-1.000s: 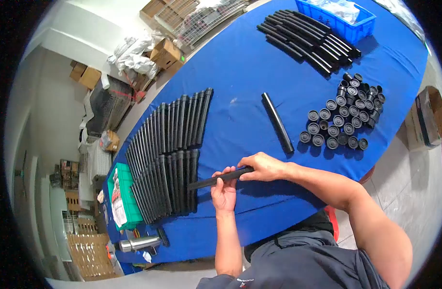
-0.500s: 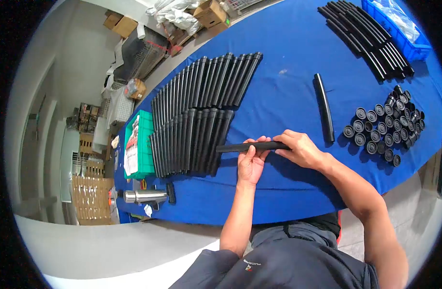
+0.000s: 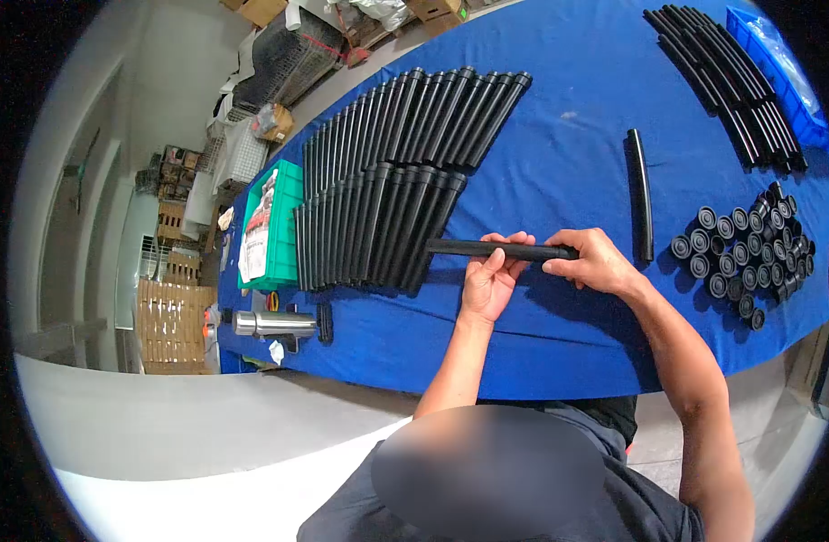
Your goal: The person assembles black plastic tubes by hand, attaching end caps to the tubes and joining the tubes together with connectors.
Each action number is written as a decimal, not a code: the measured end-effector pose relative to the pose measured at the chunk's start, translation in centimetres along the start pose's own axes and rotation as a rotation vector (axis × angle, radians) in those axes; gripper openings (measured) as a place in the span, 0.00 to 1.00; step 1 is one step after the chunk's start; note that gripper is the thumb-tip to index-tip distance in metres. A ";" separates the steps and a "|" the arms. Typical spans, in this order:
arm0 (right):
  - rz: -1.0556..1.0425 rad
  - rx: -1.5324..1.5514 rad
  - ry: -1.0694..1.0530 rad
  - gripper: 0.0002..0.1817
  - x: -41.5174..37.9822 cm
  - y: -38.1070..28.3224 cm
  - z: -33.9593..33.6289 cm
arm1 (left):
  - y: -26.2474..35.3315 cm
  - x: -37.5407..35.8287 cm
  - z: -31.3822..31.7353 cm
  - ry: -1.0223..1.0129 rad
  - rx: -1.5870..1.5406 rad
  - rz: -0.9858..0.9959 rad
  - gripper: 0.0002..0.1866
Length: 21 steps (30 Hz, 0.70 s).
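A black tube (image 3: 459, 247) is held level above the blue cloth. My left hand (image 3: 495, 282) is closed around its middle from below, thumb on the near side. My right hand (image 3: 597, 260) wraps the tube's right end, so that end is mostly hidden. To the left lie two rows of black tubes with wider ends (image 3: 378, 226), packed side by side. A single plain black tube (image 3: 642, 194) rests on the cloth beyond my right hand. Farther right is a cluster of round black caps (image 3: 735, 244), some standing with ringed faces up.
The blue-covered table (image 3: 559, 172) carries a green crate (image 3: 286, 226) at left and a steel flask (image 3: 274, 324) near the front left edge. More thin black tubes (image 3: 730, 86) lie at the far right beside a blue crate (image 3: 776, 68). Cardboard boxes (image 3: 175, 325) stand beyond the table.
The view has shifted, so the table's contents sit differently in the frame. Both hands still hold the same tube, with the right hand on its right end.
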State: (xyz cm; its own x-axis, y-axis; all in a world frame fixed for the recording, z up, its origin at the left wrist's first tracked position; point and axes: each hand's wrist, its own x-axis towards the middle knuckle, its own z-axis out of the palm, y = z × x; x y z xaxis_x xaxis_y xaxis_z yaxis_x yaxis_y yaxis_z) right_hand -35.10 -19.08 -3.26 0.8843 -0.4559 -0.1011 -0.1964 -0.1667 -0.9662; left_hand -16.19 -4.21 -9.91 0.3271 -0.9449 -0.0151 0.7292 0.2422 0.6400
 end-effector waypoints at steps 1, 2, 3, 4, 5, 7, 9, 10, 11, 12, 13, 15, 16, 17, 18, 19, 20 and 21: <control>-0.190 -0.070 0.100 0.16 0.4 1.8 0.8 | 0.0 0.0 0.2 0.024 -0.023 -0.004 0.10; -0.380 -0.141 0.203 0.16 0.5 3.3 1.4 | 0.1 0.0 0.4 0.046 -0.045 -0.010 0.10; -0.413 -0.205 0.221 0.16 0.4 3.2 1.5 | 0.1 0.1 0.6 0.066 -0.067 -0.016 0.10; -0.447 -0.269 0.237 0.16 0.4 3.1 1.7 | 0.1 0.2 0.6 0.064 -0.062 -0.005 0.10; -0.480 -0.332 0.251 0.16 0.3 2.9 1.8 | 0.0 0.1 0.5 0.063 -0.057 0.006 0.09; -0.180 -0.146 0.102 0.18 0.1 1.6 1.0 | -0.1 0.0 0.4 0.058 -0.048 0.017 0.09; 0.279 0.145 -0.147 0.20 0.0 -0.7 -0.5 | 0.0 0.0 0.5 0.046 -0.036 0.019 0.09; 0.165 0.084 -0.093 0.19 0.1 0.4 -0.2 | 0.0 0.0 0.6 0.059 -0.041 0.011 0.09; -0.110 -0.055 0.058 0.19 0.6 1.9 0.5 | 0.1 0.0 0.6 0.070 -0.045 0.002 0.09; -0.386 -0.195 0.211 0.18 1.2 3.7 1.4 | 0.1 0.1 0.6 0.079 -0.049 -0.007 0.09; -0.661 -0.336 0.359 0.18 1.5 4.2 1.9 | 0.1 0.1 0.6 0.075 -0.040 0.002 0.09; -0.372 -0.136 0.204 0.18 1.2 3.4 1.5 | -0.1 0.0 0.3 0.070 -0.024 0.020 0.09; -0.079 0.033 0.033 0.18 0.5 1.5 0.3 | -0.1 0.0 0.3 0.058 -0.025 0.018 0.09; 0.216 0.198 -0.138 0.19 0.2 0.4 -0.4 | 0.0 -0.1 0.4 0.044 -0.026 0.018 0.09; 0.191 0.193 -0.148 0.18 0.3 0.6 -0.5 | 0.0 -0.1 0.4 0.031 -0.026 0.016 0.09; -0.090 0.042 0.004 0.19 0.6 1.9 0.0 | 0.0 -0.1 0.4 0.049 -0.039 0.005 0.09; -0.369 -0.111 0.158 0.19 1.4 4.1 1.1 | 0.1 0.0 0.3 0.065 -0.050 -0.007 0.10; -0.649 -0.265 0.312 0.20 1.7 4.1 1.6 | 0.2 0.1 0.3 0.081 -0.062 -0.019 0.10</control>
State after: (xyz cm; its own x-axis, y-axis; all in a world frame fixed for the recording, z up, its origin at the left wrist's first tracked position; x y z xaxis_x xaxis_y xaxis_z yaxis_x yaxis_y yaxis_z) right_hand -33.73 -19.15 -7.75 0.7042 -0.4144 0.5764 0.1909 -0.6715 -0.7160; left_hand -16.22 -4.32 -9.59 0.3586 -0.9291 -0.0899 0.7704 0.2401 0.5907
